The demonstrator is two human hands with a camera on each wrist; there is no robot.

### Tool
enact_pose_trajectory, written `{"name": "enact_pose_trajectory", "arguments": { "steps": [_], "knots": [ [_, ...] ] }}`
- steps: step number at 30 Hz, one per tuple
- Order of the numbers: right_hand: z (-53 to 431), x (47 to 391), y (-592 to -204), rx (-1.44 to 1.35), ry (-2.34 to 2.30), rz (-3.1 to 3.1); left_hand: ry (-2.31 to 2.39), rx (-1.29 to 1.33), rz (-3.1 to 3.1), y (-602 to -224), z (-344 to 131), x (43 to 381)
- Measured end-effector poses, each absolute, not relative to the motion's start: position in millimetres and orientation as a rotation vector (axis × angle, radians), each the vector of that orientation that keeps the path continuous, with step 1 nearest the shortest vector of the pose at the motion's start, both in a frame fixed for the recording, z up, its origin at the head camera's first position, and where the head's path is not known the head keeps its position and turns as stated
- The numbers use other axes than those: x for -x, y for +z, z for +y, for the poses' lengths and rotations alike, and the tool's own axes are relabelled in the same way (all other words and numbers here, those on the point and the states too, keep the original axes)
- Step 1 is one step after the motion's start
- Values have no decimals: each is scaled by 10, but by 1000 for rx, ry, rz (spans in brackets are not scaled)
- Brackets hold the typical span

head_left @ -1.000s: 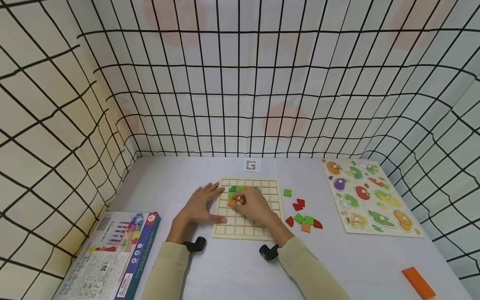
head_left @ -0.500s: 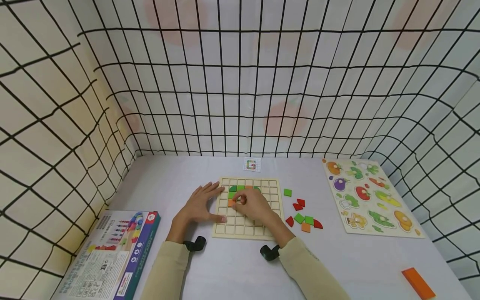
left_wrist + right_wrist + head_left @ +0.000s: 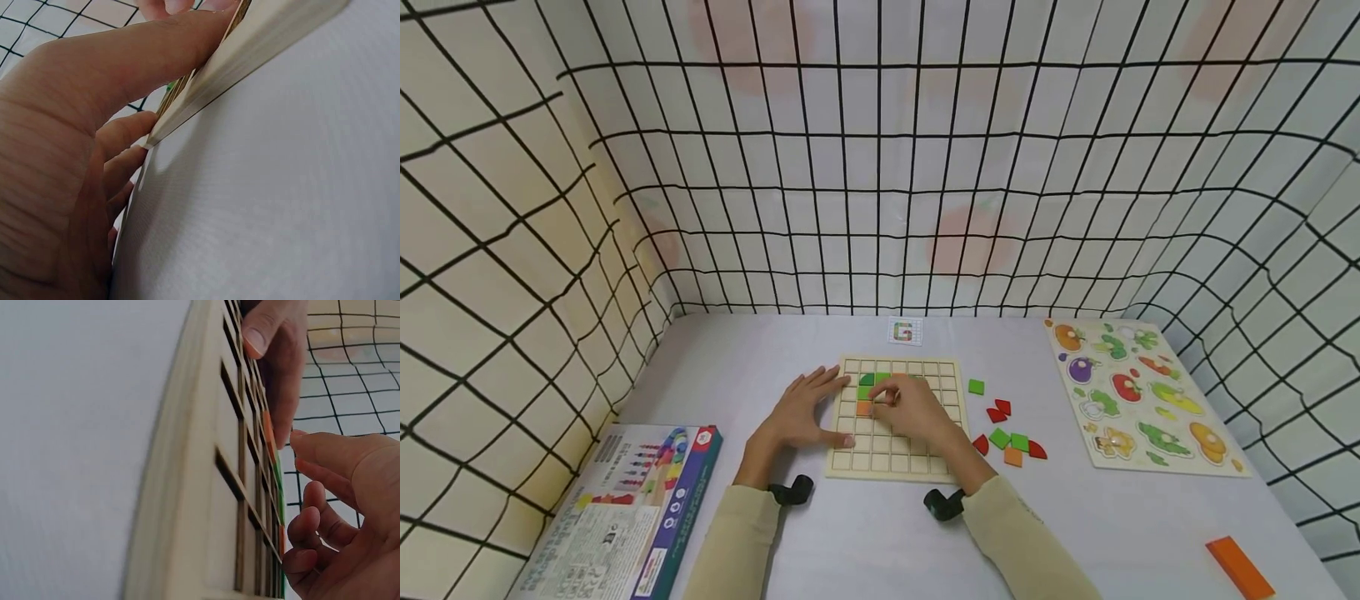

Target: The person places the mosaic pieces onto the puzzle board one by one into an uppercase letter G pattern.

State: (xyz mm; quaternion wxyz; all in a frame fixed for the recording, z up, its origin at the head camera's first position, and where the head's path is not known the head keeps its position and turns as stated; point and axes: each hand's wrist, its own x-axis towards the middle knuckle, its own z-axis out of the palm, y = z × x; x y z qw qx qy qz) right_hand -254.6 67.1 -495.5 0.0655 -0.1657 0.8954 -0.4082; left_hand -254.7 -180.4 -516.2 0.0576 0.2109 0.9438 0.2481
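A wooden grid board [image 3: 895, 467] lies flat on the table, with green and orange tiles in its upper-left cells. My left hand [image 3: 805, 410] rests at the board's left edge, its fingers spread and its thumb on the frame. Over the tiles, my right hand [image 3: 913, 408] hovers with thumb and forefinger close to an orange square tile [image 3: 864, 408], which sits in a cell. Nothing shows between those fingers [image 3: 325, 453] in the right wrist view. A dark green quarter-round tile [image 3: 867, 379] and green squares sit above the orange one; my right hand hides part of the row.
Loose red, green and orange tiles [image 3: 1013, 457] lie right of the board. Behind it is a small pattern card [image 3: 906, 331]. A vegetable puzzle board [image 3: 1150, 400] and an orange block [image 3: 1240, 567] are on the right, a box [image 3: 617, 508] at left. Black mesh [image 3: 880, 167] surrounds the table.
The right fingers have drawn slightly right off the orange tile, which now shows in its cell. My left hand has stayed in place.
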Motion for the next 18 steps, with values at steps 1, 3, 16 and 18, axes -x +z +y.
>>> {"name": "enact_pose_trajectory", "arguments": {
  "steps": [1, 3, 16, 18],
  "knots": [
    [696, 2548, -4945, 490, -1245, 2703, 751, -640, 2860, -5161, -1798, 2548],
    [751, 2548, -4913, 474, -1250, 2716, 749, -637, 2857, -5157, -1787, 2550],
    [1294, 2447, -4782, 465, -1316, 2736, 749, -629, 2861, -5159, -1788, 2526],
    [1401, 2432, -4789, 453, -1320, 2745, 757, -636, 2864, -5158, -1790, 2525]
  ]
}}
